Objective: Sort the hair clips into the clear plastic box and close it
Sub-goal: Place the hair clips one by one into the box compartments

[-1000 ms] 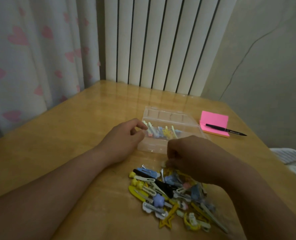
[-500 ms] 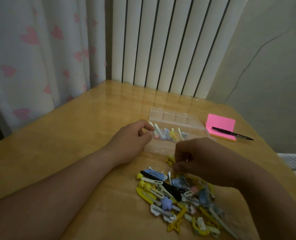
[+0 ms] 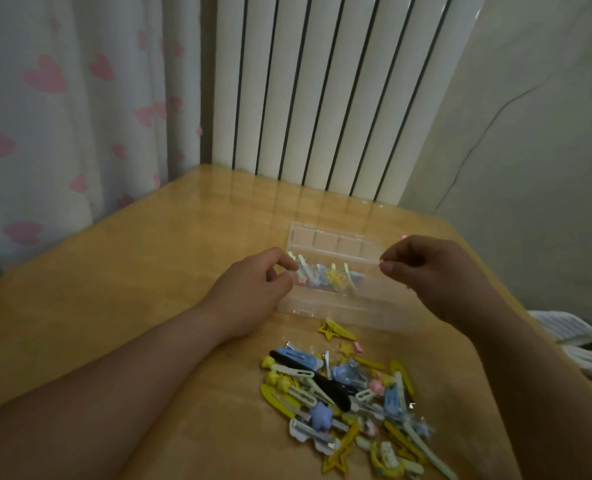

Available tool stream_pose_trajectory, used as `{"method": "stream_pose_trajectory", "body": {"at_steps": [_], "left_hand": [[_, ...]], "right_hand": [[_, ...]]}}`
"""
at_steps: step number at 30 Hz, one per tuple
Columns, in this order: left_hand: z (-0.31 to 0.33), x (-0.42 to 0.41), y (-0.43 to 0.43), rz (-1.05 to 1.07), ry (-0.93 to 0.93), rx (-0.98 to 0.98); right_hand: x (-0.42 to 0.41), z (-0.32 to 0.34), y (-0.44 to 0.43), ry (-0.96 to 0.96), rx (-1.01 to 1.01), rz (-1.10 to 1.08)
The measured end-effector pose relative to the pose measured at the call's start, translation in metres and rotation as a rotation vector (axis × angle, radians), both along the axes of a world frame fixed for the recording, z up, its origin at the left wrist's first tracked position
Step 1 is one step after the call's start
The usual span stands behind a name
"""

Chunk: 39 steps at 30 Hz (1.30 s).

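The clear plastic box (image 3: 339,311) lies open in the middle of the wooden table (image 3: 149,271), its lid (image 3: 336,241) folded back. Several pastel hair clips (image 3: 325,277) lie in a row inside it. My left hand (image 3: 253,289) pinches the box's left edge with thumb and forefinger. My right hand (image 3: 426,271) hovers at the box's right end, fingertips pinched on something small and pale, likely a hair clip; only its tip shows. A heap of yellow, blue, white and black hair clips (image 3: 343,403) lies nearer to me, with a yellow star clip (image 3: 334,330) between heap and box.
A white ribbed radiator (image 3: 322,98) and a curtain with pink hearts (image 3: 62,116) stand behind the table. My right hand hides nearly all of the pink notepad (image 3: 404,237). White cloth (image 3: 564,330) lies past the table's right edge.
My right hand has lifted off the clip heap and moved up and right to the box's right end. A yellow star clip now lies uncovered before the box. My left hand stayed put.
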<state>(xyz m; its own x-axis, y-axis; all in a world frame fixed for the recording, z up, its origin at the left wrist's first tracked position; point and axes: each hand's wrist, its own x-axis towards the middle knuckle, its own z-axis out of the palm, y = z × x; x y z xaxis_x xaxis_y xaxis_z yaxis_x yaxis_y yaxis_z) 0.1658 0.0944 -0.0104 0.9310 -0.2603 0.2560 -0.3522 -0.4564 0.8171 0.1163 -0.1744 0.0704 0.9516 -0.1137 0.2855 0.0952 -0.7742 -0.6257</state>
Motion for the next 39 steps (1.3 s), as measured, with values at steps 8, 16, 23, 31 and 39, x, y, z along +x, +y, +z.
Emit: {"method": "stream_pose_trajectory", "body": {"at_steps": [8, 16, 23, 31, 39], "left_hand": [[0.001, 0.0, -0.001, -0.004, -0.006, -0.001], [0.001, -0.002, 0.0, 0.002, 0.01, 0.007], [0.003, -0.002, 0.0, 0.006, 0.01, 0.015], [0.004, -0.002, -0.001, 0.022, -0.009, 0.035], [0.004, -0.001, 0.0, 0.027, -0.021, 0.055]], "right_hand": [[0.067, -0.004, 0.007, 0.258, -0.418, -0.081], [0.072, -0.007, 0.008, 0.352, -0.267, -0.036], [0.028, -0.028, 0.004, -0.167, -0.078, -0.084], [-0.012, -0.003, 0.019, 0.007, -0.257, 0.236], [-0.022, -0.005, 0.052, 0.252, -0.675, 0.32]]}}
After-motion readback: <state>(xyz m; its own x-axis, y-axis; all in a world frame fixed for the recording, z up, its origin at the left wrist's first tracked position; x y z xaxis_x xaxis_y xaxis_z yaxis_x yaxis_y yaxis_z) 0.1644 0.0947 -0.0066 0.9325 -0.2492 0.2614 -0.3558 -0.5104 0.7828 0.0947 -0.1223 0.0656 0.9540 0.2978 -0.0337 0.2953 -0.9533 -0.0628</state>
